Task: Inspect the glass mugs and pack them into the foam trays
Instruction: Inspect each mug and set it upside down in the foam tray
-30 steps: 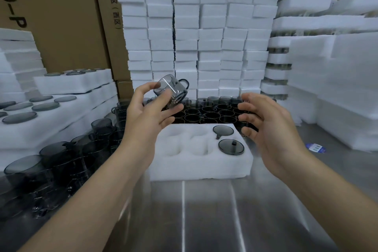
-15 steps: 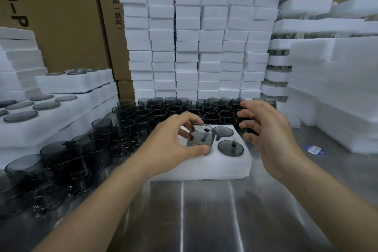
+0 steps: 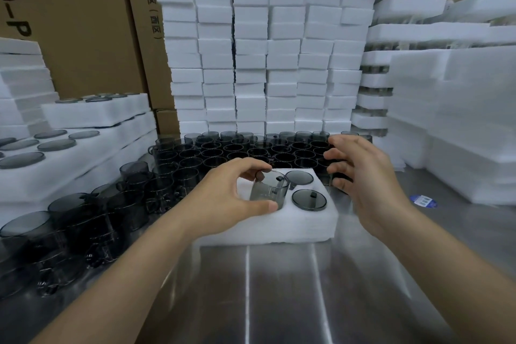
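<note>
Holding a gray glass mug [image 3: 269, 188] with thumb and fingers curled round it, our left hand [image 3: 223, 198] had it over the white foam tray [image 3: 301, 223], just beside two packed mugs [image 3: 308, 200]. Our right hand [image 3: 368, 176] bent its fingers over the loose mugs [image 3: 251, 149] behind the tray; we could not tell if it held one.

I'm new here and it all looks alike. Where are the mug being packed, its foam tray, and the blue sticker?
Mug being packed [image 3: 262, 191]: head view, its grey glass side wall.
Foam tray [image 3: 314, 219]: head view, bare front right corner of its top.
Blue sticker [image 3: 423, 200]: head view, its middle.
</note>
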Motion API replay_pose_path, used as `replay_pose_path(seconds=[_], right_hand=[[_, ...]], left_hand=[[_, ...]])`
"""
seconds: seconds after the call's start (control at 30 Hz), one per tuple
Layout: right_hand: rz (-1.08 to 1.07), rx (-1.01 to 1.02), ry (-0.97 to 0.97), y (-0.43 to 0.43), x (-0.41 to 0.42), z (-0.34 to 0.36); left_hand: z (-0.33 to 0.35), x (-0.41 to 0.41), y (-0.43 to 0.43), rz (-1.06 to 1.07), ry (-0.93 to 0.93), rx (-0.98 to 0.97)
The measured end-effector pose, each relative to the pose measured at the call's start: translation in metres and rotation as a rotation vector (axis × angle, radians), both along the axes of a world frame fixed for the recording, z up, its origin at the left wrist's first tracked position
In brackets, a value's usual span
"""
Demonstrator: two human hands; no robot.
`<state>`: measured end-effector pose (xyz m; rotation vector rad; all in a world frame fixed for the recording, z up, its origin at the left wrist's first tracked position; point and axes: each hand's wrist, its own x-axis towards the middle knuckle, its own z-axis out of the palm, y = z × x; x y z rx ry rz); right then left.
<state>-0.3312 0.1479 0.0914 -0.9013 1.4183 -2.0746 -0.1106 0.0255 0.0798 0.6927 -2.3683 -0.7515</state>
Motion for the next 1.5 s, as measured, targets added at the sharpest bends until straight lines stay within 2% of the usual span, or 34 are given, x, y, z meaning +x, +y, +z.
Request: replay_pose_path(seconds=[0.27,0.43,0.6,0.73,0.87,1.07,1.2,1.33,1.4,1.5], right_hand=[[-0.127,0.040,0.054,-0.006,-0.024,-0.010],[-0.281,0.146,0.232,-0.007,-0.046,-0.025],[-0.481,0.363,0.559,-0.006,-0.063,-0.039],[-0.482,0.548,0.755,-0.004,-0.070,-0.046],[-0.448,0.679,0.842,-0.001,-0.068,-0.047],[-0.487,0.777,0.930,0.005,-0.064,-0.042],[-0.509,0.778,0.936,0.007,-0.062,-0.038],[-0.567,0.704,0.934,0.004,-0.057,-0.032],[-0.620,0.593,0.999,0.005,-0.048,-0.025],[-0.666,0.244,1.110,0.010,-0.022,-0.008]], left_hand=[[-0.003,0.003,-0.005,0.040,-0.100,0.043],[-0.003,-0.001,0.002,0.019,-0.080,-0.008],[0.002,0.000,0.006,0.075,-0.151,-0.052],[0.004,0.003,0.010,0.104,-0.251,-0.121],[0.003,0.007,0.018,0.119,-0.303,-0.324],[-0.005,0.000,0.029,0.061,-0.504,-0.253],[-0.005,0.001,0.033,0.103,-0.459,-0.325],[-0.004,-0.001,0.039,0.159,-0.286,-0.434],[-0.001,-0.004,0.042,0.189,-0.142,-0.447],[0.003,-0.008,0.047,0.202,0.158,-0.346]])
